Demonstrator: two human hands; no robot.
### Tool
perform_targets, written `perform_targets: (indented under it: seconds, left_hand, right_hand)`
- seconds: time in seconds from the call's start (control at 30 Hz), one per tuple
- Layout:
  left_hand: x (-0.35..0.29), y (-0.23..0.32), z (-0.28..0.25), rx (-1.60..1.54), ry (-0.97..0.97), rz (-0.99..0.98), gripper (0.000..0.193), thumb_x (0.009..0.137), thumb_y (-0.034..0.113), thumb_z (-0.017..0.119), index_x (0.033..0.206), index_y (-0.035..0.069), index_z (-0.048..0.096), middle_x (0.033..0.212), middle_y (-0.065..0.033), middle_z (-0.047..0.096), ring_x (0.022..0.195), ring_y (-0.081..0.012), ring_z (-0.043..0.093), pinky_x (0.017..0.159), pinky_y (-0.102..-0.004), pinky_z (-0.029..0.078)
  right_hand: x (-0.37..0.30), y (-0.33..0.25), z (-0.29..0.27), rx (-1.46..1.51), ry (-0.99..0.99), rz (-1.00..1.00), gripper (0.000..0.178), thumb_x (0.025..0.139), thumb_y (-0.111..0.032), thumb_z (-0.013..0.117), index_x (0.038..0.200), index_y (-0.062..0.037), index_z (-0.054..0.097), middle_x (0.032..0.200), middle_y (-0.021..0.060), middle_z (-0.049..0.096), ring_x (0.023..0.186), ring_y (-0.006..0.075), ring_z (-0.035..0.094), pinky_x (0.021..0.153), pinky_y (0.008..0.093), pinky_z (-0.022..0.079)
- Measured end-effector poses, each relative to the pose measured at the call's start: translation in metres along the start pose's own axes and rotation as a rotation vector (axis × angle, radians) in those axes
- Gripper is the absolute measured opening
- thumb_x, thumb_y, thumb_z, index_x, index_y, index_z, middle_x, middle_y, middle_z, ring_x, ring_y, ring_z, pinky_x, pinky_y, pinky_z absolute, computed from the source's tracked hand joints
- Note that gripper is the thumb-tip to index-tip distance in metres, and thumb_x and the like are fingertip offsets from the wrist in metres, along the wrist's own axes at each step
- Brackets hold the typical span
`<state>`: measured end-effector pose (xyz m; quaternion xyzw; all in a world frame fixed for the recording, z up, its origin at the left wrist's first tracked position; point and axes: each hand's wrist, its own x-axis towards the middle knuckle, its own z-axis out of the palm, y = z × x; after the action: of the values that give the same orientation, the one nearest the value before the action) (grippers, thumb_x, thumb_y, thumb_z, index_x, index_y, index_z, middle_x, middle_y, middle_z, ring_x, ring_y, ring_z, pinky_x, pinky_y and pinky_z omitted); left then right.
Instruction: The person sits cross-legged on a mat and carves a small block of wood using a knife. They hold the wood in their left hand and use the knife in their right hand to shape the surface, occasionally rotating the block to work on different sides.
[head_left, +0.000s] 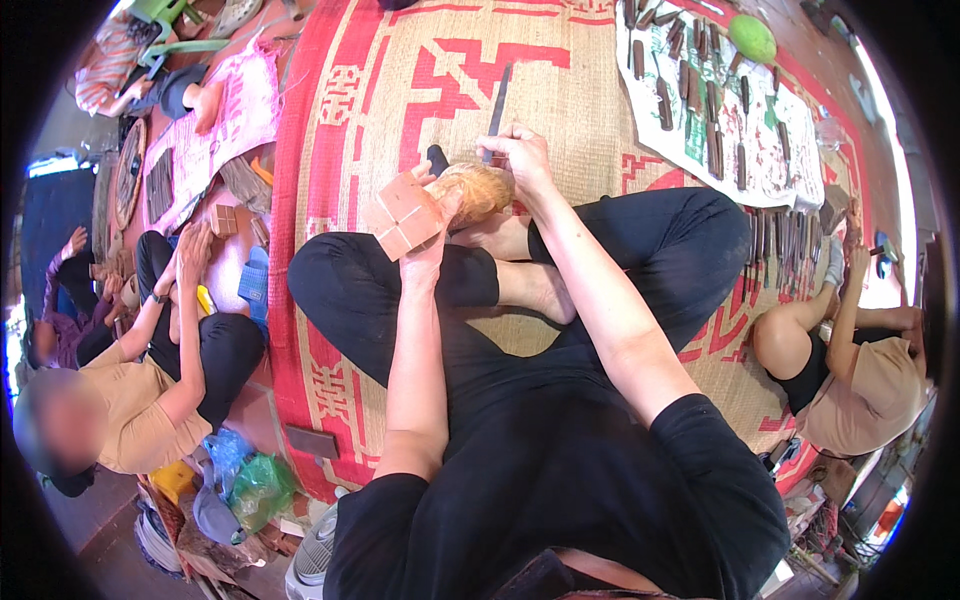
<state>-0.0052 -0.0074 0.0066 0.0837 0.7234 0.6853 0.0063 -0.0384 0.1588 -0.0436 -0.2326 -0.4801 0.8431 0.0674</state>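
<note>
Here, pale-lined block (405, 215) in left hand (430, 248)

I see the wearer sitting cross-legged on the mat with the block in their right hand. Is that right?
No: the block is in the left hand, as the head view shows. The wearer does sit cross-legged on the mat.

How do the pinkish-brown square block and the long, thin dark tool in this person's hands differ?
The block is broad and pinkish-brown; the tool is narrow and dark. The block bears pale crossing lines; the tool shows none. The left hand holds the block, the right hand the tool. Both are hand-held.
</note>
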Motion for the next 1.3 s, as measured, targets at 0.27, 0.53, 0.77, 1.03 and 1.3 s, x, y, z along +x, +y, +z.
perform_targets:
  seconds: [0.27,0.53,0.77,1.03,1.3]
  left_hand:
    - [0.016,0.014,0.000,0.350,-0.215,0.220,0.036,0.072,0.010,0.076,0.104,0.006,0.061,0.100,-0.0032,0.061,0.090,-0.0139,0.056,0.078,-0.0295,0.046]
    - [0.016,0.011,-0.005,0.085,0.046,0.023,0.039,0.081,0.012,0.067,0.116,0.004,0.051,0.103,-0.0086,0.057,0.092,-0.0153,0.056,0.078,-0.0294,0.049]
    - [0.022,0.028,-0.012,-0.303,0.249,-0.206,0.044,0.080,0.018,0.068,0.118,0.006,0.049,0.109,-0.0095,0.054,0.099,-0.0202,0.056,0.068,-0.0382,0.056]
    - [-0.002,0.000,0.000,-0.161,0.230,-0.093,0.042,0.082,0.019,0.068,0.118,0.006,0.049,0.108,-0.0081,0.054,0.098,-0.0183,0.055,0.076,-0.0336,0.050]
    - [-0.004,-0.004,0.001,-0.002,0.098,-0.082,0.035,0.082,0.020,0.067,0.110,0.006,0.053,0.104,-0.0051,0.055,0.095,-0.0147,0.055,0.076,-0.0324,0.049]
  right_hand:
    - [-0.025,-0.029,-0.050,0.415,0.010,0.052,0.012,0.077,-0.006,0.066,0.080,-0.0077,0.054,0.075,0.0066,0.065,0.058,0.0111,0.058,0.054,0.0230,0.047]
    - [-0.049,-0.050,-0.055,0.495,-0.060,0.014,0.016,0.075,0.001,0.065,0.082,-0.0093,0.055,0.076,0.0034,0.063,0.061,0.0114,0.058,0.055,0.0216,0.047]
    - [-0.049,-0.032,-0.055,0.159,0.006,0.018,0.013,0.073,-0.002,0.068,0.076,-0.0082,0.058,0.066,0.0023,0.061,0.058,0.0100,0.059,0.053,0.0205,0.046]
    - [-0.052,-0.034,-0.043,0.090,-0.008,0.033,0.009,0.074,-0.002,0.068,0.077,-0.0021,0.060,0.069,0.0082,0.064,0.056,0.0119,0.062,0.048,0.0213,0.047]
    - [-0.039,-0.023,-0.035,-0.007,0.034,0.041,0.010,0.072,-0.006,0.069,0.078,-0.0023,0.062,0.072,0.0083,0.065,0.058,0.0127,0.061,0.052,0.0227,0.046]
